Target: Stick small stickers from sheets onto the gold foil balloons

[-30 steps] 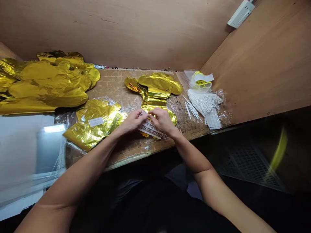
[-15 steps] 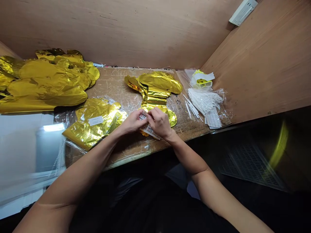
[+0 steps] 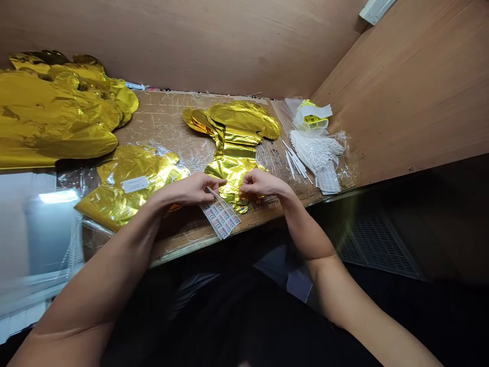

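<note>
Between the thumb and fingers of my left hand (image 3: 194, 188) is a white sheet of stickers (image 3: 220, 218) printed with CE marks, hanging over the table's front edge. My right hand (image 3: 262, 183) is pinched closed over the near end of a gold foil balloon (image 3: 239, 153); whether a small sticker is between its fingertips I cannot make out. The balloon lies flat and partly folded, stretching away from my hands. Left of it, beneath my left forearm, sits a clear bag of folded gold foil (image 3: 110, 188) with a white label (image 3: 135, 184).
A large pile of gold foil balloons (image 3: 57, 112) covers the table's left side. On the right are a bundle of thin white sticks (image 3: 315, 150) in clear plastic, a few loose sticks (image 3: 296, 160) and a yellow tape roll (image 3: 313, 117). Wooden panels (image 3: 214, 46) stand behind and right.
My hands have moved apart. The left drew the sticker sheet toward the left and nearer me; the right shifted slightly right, over the foil. The whole view has shifted a little.
</note>
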{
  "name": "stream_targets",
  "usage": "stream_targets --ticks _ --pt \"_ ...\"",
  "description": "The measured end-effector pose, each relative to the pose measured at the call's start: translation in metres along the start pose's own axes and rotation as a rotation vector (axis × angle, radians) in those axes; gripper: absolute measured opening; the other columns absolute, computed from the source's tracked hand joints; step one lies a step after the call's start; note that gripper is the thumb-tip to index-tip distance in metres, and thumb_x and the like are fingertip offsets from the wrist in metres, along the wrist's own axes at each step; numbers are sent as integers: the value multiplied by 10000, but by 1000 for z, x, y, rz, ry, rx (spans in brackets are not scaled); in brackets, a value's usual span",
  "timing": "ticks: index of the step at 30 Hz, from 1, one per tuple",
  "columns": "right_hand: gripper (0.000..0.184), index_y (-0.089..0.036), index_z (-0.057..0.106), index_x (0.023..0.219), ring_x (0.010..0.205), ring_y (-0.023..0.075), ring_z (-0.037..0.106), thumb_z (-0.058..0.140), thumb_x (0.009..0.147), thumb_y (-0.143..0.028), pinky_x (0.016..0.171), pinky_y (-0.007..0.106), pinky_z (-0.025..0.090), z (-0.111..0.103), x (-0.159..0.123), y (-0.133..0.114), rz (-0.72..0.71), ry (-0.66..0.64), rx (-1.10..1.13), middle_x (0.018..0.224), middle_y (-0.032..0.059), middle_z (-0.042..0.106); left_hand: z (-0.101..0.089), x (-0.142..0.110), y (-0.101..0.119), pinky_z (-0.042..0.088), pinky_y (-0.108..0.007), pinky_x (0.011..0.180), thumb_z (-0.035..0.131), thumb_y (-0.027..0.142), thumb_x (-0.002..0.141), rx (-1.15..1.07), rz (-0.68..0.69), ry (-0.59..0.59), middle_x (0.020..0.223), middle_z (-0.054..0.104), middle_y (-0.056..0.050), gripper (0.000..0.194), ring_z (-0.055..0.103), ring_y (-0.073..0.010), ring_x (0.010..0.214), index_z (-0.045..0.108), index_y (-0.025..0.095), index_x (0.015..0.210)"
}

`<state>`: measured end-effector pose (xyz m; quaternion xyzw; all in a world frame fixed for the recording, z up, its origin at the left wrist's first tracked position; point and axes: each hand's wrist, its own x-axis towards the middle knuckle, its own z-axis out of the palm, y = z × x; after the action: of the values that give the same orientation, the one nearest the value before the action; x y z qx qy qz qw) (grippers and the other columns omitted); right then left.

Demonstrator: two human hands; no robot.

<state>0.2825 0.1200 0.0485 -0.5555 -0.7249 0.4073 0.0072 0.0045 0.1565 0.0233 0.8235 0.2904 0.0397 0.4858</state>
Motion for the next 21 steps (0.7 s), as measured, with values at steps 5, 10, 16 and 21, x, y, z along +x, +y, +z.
stream_targets --ticks 5,10,16,21 --pt "358 -186 675 793 758 191 573 717 950 -505 703 300 353 14 -9 2 170 418 -405 822 70 696 -1 1 -2 504 -278 715 600 282 692 1 -43 -58 1393 747 -100 187 722 -225 857 711 181 803" --pt "218 -180 682 925 869 169 555 736 959 -389 816 282 382 25 -3 24 -279 332 -201 943 37 680 -5 -3 -4 488 -258 641 653 287 707 -152 6 -32 1212 801 -90 113 700 -203 782 683 185 745" --pt "401 -161 613 743 628 96 402 613 997 -471 621 246 294 6 18 35 -228 117 166 667 -53 502 3 -5 9 515 -253 675 737 272 710 -377 117 -131 1233 794 -121 93 742 -241 912 702 190 737" --pt "437 -162 626 714 554 74 386 656 975 -512 544 237 293 -51 29 22 -233 11 107 623 -47 523 18 6 9 503 -264 723 677 217 706 -299 104 -43 1064 811 -96 25 727 -298 1107 658 210 692"
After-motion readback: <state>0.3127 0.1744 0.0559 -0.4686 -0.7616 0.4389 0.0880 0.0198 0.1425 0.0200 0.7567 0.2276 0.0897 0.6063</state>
